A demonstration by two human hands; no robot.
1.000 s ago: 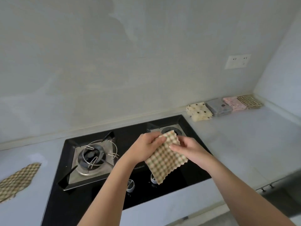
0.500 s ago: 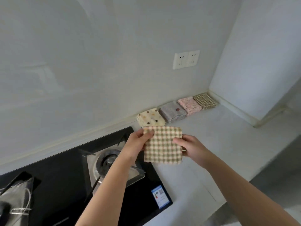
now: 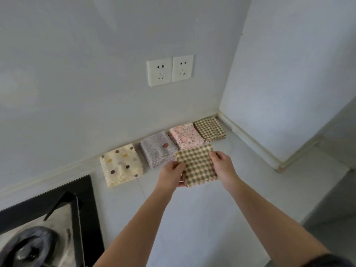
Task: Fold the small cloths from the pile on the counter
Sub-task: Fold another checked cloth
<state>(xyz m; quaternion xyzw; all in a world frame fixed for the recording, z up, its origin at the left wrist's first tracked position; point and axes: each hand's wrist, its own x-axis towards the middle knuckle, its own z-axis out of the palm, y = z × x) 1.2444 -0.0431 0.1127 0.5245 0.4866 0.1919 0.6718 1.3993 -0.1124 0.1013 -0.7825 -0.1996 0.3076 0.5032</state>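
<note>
A folded green-and-cream checked cloth (image 3: pixel 196 165) is held above the counter between both hands. My left hand (image 3: pixel 170 175) grips its left edge, thumb on top. My right hand (image 3: pixel 222 166) pinches its right edge. Behind it, along the wall, lie folded cloths in a row: a cream dotted cloth (image 3: pixel 121 166), a grey speckled cloth (image 3: pixel 157 149), a pink speckled cloth (image 3: pixel 185 135) and a brown checked cloth (image 3: pixel 210 129). The held cloth hides the near corners of the grey and pink ones.
The pale counter (image 3: pixel 202 218) runs to a wall corner at the right. A black gas hob (image 3: pixel 50 224) with a burner fills the lower left. Two wall sockets (image 3: pixel 170 70) sit above the cloth row.
The view has swung right, away from the hob. Both hands have carried the checked cloth from over the hob to the folded row by the wall, where it now hangs squarer.
</note>
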